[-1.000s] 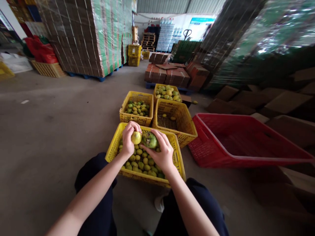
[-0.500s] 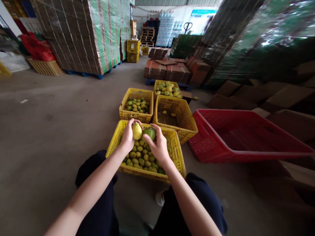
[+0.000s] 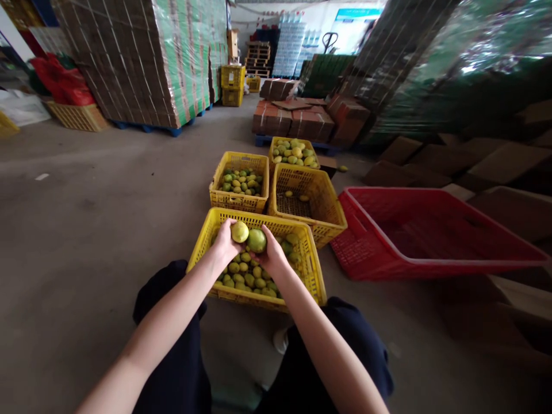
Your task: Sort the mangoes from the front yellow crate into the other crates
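Observation:
Above the near yellow crate (image 3: 317,275) both my hands hold fruit side by side. In my left hand (image 3: 225,242) is a yellow lemon (image 3: 240,232), the fingers wrapped round its left side and underside. My right hand (image 3: 272,253) grips a larger green lemon (image 3: 257,240), thumb on the upper right and fingers beneath. The two fruits are close together; I cannot tell whether they touch. Many yellow-green lemons (image 3: 249,280) lie in the crate below, partly hidden by my hands and forearms.
Beyond stand a yellow crate of mixed lemons (image 3: 241,183), a yellow crate (image 3: 307,195) with a few lemons, and a fuller one (image 3: 295,154). A large red crate (image 3: 375,253) is at right, near cardboard boxes (image 3: 466,161). Wrapped pallet stacks (image 3: 129,63) rise at left.
Both hands have turned the lemons, rolling the palms more upward so the fruits show other sides. The right hand has come slightly lower. The crates stand where they were.

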`<action>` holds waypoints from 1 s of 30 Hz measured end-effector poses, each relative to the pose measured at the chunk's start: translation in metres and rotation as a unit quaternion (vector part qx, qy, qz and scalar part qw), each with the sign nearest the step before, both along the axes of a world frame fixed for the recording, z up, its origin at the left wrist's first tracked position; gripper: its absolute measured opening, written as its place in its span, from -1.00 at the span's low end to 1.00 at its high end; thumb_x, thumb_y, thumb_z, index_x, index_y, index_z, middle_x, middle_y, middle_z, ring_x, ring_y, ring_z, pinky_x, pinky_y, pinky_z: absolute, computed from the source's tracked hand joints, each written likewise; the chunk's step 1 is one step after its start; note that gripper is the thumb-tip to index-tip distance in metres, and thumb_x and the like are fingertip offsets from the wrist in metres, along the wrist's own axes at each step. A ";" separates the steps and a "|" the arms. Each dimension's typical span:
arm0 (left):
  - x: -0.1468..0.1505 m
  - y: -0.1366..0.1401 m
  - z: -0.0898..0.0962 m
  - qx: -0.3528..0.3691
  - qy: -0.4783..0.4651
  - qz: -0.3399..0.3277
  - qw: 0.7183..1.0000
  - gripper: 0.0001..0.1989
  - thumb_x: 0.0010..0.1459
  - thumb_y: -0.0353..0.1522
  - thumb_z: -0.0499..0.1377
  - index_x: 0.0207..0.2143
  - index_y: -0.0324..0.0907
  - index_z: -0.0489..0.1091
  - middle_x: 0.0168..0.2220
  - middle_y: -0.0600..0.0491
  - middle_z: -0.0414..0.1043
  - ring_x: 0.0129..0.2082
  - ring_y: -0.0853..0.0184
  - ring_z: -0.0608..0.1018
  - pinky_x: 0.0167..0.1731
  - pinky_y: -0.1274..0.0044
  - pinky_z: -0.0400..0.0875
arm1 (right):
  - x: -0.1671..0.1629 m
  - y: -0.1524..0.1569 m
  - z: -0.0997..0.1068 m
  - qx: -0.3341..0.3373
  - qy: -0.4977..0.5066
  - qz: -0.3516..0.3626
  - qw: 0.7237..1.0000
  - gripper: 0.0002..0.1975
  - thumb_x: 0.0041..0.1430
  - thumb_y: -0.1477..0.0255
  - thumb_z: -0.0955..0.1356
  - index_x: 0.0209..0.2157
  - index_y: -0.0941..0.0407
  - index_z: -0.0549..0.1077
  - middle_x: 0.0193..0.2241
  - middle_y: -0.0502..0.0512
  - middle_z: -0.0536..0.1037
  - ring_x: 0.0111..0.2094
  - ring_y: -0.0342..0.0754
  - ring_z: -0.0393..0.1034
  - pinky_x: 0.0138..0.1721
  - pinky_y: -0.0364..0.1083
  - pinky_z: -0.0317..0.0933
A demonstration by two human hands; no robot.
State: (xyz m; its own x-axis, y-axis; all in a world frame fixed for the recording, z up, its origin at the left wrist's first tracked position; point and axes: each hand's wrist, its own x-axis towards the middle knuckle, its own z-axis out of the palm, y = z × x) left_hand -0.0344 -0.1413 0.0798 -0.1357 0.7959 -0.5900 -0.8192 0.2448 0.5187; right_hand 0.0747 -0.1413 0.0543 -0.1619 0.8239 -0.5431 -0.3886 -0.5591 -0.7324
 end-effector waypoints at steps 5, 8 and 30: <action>0.002 -0.003 0.007 0.008 0.037 0.000 0.999 -0.91 0.08 -0.35 0.19 -0.44 -0.19 0.42 -0.52 0.12 0.44 -0.55 0.43 0.44 -0.49 0.60 0.34 | 0.001 -0.002 0.002 0.102 0.047 -0.047 0.993 -0.67 0.00 0.13 0.41 -0.32 0.07 0.42 -0.43 0.04 0.58 -0.36 0.00 0.48 -0.44 -0.06 0.40; 0.007 -0.007 0.016 0.098 0.049 0.017 0.994 -0.89 0.06 -0.34 0.21 -0.40 -0.20 0.49 -0.45 0.09 0.51 -0.49 0.43 0.48 -0.45 0.60 0.34 | 0.004 -0.007 0.013 0.255 0.030 -0.063 0.964 -0.60 0.02 0.19 0.41 -0.10 0.04 0.42 -0.23 0.04 0.59 -0.23 -0.02 0.49 -0.25 -0.04 0.40; 0.015 0.004 -0.002 -0.032 -0.055 0.057 0.996 -0.74 0.24 -0.28 0.09 -0.51 -0.16 0.28 -0.60 0.12 0.35 -0.62 0.43 0.45 -0.56 0.61 0.38 | 0.004 0.000 0.021 0.240 0.085 -0.105 0.961 -0.60 -0.06 0.09 0.45 -0.31 0.06 0.37 -0.39 -0.04 0.52 -0.37 -0.09 0.45 -0.36 -0.11 0.38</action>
